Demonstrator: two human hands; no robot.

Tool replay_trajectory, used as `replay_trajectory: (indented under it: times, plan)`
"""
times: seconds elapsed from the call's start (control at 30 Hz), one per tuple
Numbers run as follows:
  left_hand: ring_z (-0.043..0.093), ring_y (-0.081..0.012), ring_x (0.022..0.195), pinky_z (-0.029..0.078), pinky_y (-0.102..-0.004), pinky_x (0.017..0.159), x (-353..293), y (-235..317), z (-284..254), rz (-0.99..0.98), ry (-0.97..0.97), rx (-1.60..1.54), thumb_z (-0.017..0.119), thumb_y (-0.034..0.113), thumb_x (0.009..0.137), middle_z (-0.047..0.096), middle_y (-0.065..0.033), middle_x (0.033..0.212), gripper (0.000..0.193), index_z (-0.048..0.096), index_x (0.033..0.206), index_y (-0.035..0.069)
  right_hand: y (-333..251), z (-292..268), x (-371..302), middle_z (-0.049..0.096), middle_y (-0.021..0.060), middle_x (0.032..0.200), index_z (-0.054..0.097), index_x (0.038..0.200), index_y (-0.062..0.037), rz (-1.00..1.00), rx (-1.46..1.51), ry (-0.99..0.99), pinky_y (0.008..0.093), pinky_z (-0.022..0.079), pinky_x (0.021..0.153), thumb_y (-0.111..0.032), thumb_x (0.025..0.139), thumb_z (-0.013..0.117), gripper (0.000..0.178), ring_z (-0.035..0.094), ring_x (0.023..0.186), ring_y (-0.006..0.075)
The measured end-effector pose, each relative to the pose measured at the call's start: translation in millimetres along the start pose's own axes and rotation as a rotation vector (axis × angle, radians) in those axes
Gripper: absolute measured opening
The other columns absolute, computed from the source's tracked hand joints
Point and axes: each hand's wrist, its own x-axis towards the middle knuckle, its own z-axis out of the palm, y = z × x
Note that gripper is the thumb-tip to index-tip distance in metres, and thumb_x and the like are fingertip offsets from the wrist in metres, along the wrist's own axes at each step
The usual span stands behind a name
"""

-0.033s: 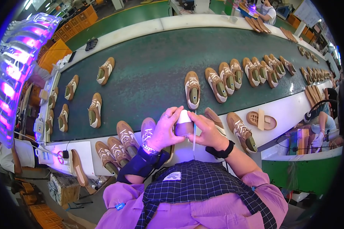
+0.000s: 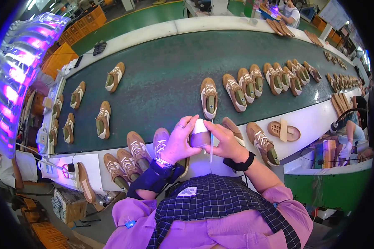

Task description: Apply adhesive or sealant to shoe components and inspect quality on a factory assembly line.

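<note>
Close to my body, a shoe (image 2: 200, 139) with a white patch above a brown band is held up between both hands. My left hand (image 2: 178, 141) grips its left side, fingers over the top and thumb low on the band. On the other side, my right hand (image 2: 226, 144) closes on the shoe and also has a thin pale stick-like tool (image 2: 211, 150) pointing down; its exact kind I cannot make out. Most of the shoe is hidden by the hands. Just beyond them, a brown laced sneaker (image 2: 209, 97) stands on the green conveyor belt (image 2: 162, 79).
Several brown sneakers line the belt to the right and left. More sneakers (image 2: 138, 148) stand on the white ledge left of my hands. To the right are another sneaker (image 2: 262, 143) and a loose sole (image 2: 293, 133). A purple-lit plastic-covered fixture (image 2: 18, 79) rises at far left.
</note>
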Motion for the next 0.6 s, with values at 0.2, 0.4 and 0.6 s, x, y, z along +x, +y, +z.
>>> replay_trajectory:
  times: [0.2,0.4,0.6]
  plan:
    - [0.042,-0.0372,0.118,0.038,-0.0422,0.098,-18,5,2,-0.052,0.130,0.143,0.080,0.023,0.055,0.044,-0.0205,0.126,0.091,0.037,0.132,0.000,19,0,-11,0.056,0.0120,0.123,0.047,0.130,0.0001,0.399,0.548,-0.105,0.0332,0.044,0.097,-0.013,0.070,0.077,0.068,0.054,0.112,0.0204]
    - [0.041,-0.0316,0.126,0.032,-0.0443,0.104,-39,-23,9,0.089,0.080,-0.110,0.088,0.020,0.051,0.041,-0.0177,0.137,0.089,0.040,0.125,0.005,21,16,-35,0.051,0.0119,0.127,0.046,0.128,-0.0019,0.616,0.896,-0.079,0.0348,0.038,0.102,-0.025,0.073,0.078,0.067,0.047,0.121,0.0213]
    - [0.055,-0.0196,0.110,0.043,-0.0333,0.095,-43,-35,15,-0.192,0.086,-0.457,0.088,0.013,0.051,0.060,-0.0106,0.118,0.077,0.055,0.119,0.002,17,22,-24,0.052,0.0117,0.125,0.047,0.126,-0.0015,0.592,0.864,-0.097,0.0326,0.040,0.099,-0.028,0.081,0.071,0.057,0.050,0.117,0.0195]
